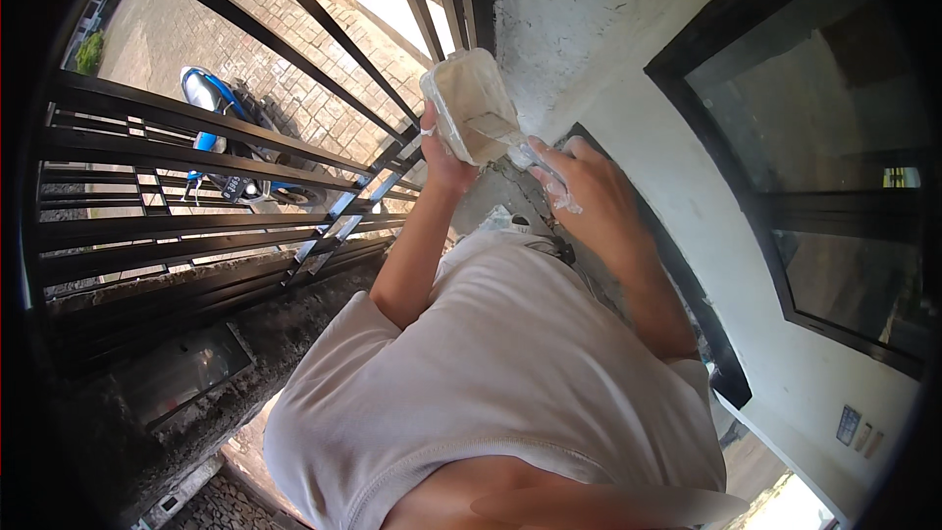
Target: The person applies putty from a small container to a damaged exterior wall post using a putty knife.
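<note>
The left hand [449, 169] cups the pale tub [479, 88] near its lower left corner, thumb up the side and the other fingers mostly hidden, holding it aloft between the black railing [368, 162] and the white wall [628, 103]. The right hand [589, 191] is wrapped round the handle of a paste-smeared scraper [518, 144], whose blade reaches in over the tub's lower right edge. The tub looks light, thin-walled and probably slick where smeared, so support from underneath suits it; the scraper seems stiffer, best gripped by its handle.
</note>
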